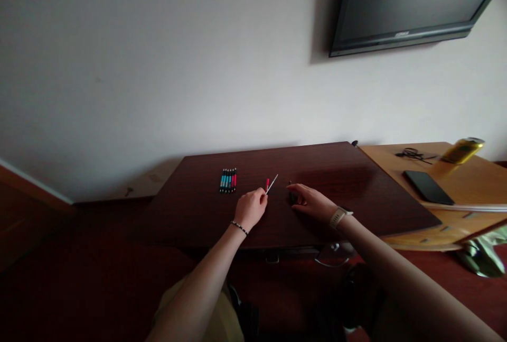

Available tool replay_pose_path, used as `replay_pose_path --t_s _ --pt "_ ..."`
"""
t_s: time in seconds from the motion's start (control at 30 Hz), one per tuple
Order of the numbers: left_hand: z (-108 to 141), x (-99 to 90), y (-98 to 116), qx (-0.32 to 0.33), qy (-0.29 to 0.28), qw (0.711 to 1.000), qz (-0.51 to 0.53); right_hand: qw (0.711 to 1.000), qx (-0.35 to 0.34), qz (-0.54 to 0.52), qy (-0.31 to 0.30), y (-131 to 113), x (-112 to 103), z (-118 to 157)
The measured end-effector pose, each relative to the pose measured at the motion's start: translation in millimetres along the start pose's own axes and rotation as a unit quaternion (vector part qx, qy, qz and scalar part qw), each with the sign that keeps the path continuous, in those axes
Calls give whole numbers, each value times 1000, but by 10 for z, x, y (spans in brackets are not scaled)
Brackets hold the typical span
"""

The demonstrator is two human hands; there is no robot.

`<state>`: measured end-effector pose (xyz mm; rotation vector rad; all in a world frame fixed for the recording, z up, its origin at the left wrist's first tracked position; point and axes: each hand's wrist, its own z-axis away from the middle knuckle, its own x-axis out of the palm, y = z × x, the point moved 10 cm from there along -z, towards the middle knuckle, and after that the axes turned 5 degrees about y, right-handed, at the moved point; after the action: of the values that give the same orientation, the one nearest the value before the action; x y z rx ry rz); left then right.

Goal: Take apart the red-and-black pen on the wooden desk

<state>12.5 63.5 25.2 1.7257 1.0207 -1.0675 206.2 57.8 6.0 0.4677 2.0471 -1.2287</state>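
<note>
My left hand [252, 208] is closed over the dark brown table, pinching a thin, pale pen refill [272, 184] that points up and to the right. A short red pen barrel [267, 184] shows just beyond its fingertips; I cannot tell whether it is held too or lies on the table. To the right, my right hand [312, 202] reaches low over the table with thumb and index finger apart. Small dark parts [292, 197] sit by its fingertips, too dim to name. A row of several pens [227, 180], blue and red with black ends, lies left of my left hand.
The dark brown table [186, 215] stands against a white wall. A lighter wooden table on the right [380, 159] bears a black phone [428, 187], a coiled black cable [414, 155] and a yellow can [462, 150]. A television [412, 3] hangs above.
</note>
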Motion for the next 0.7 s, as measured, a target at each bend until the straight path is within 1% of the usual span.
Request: replay_pose_path --t_s 0.2,0.43,0.57,0.7 --pt "24 -13 4 -8 -11 1000 -4 1000 27 -15 7 68 31 -114" --pt "46 -42 33 -4 -22 1000 9 995 -5 27 96 133 -130 -341" --pt "34 -34 38 -8 -29 999 15 992 -5 14 127 217 -124 -431" --pt "2 -21 92 6 -23 999 27 990 -7 1 144 234 -90 -478"
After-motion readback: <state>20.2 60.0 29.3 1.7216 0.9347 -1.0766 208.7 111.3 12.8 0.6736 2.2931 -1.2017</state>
